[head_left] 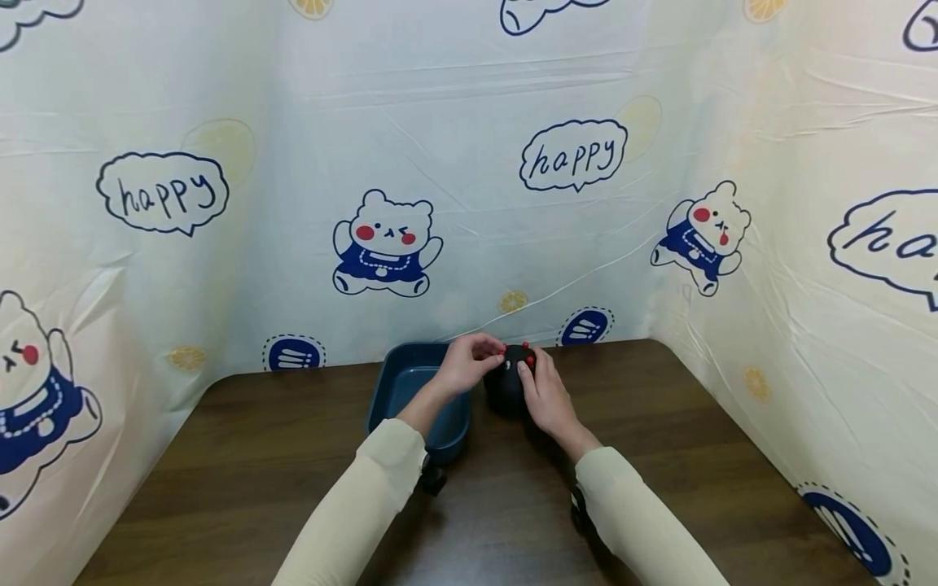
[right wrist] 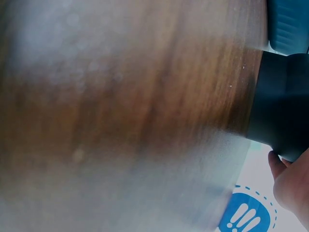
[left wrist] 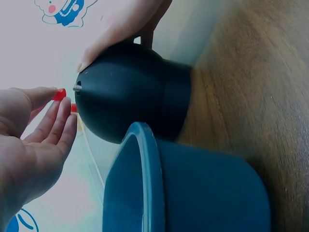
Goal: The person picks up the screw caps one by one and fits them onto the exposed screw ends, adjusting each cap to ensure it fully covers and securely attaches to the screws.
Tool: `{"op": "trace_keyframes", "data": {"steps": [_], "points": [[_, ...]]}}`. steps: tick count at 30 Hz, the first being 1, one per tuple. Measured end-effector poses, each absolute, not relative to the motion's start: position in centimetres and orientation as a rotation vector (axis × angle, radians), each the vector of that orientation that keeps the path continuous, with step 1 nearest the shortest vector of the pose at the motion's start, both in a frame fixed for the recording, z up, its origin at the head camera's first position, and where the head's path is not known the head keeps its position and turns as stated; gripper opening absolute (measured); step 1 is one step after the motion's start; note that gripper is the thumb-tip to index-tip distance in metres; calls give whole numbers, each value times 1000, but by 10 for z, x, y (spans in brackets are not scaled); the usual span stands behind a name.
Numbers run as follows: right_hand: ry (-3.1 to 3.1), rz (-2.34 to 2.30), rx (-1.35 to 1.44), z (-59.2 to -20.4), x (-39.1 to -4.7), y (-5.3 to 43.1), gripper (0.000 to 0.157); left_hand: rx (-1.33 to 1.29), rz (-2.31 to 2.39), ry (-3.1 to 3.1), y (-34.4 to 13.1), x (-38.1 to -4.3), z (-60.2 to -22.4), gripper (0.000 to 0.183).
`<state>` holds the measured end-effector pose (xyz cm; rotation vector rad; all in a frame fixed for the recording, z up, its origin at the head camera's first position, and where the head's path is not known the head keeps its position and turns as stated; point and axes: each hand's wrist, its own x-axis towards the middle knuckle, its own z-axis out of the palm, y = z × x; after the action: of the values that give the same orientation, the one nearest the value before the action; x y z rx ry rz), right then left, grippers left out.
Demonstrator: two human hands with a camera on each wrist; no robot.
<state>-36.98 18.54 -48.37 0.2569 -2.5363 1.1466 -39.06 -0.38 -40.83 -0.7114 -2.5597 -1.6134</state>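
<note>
A black dome-shaped body (head_left: 504,396) with a narrower base stands on the table, several red knobs (head_left: 531,359) around its top. My left hand (head_left: 466,366) pinches a small red cap (left wrist: 59,94) between thumb and fingers. That cap is held just off a bare threaded stud (left wrist: 77,88) on the dome; a second red knob (left wrist: 73,108) shows beside it. From the other side, my right hand (head_left: 545,396) grips the dome, its thumb and fingers curled over it. The right wrist view catches only part of the right hand (right wrist: 292,188) and the black base (right wrist: 270,99).
Left of the dome, under my left forearm, stands a blue rectangular bin (left wrist: 207,186) with a raised rim. Both are on a brown wooden table (head_left: 278,464). A printed curtain (head_left: 469,146) hangs along the table's back and sides.
</note>
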Motion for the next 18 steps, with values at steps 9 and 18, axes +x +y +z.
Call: {"op": "trace_keyframes", "data": {"steps": [9, 18], "points": [[-2569, 1157, 244, -485, -370, 186, 65, -714, -1586, -2573, 0, -393, -413, 15], [-2560, 1162, 247, -484, -369, 186, 64, -720, -1561, -2604, 2, -394, -414, 15]]}}
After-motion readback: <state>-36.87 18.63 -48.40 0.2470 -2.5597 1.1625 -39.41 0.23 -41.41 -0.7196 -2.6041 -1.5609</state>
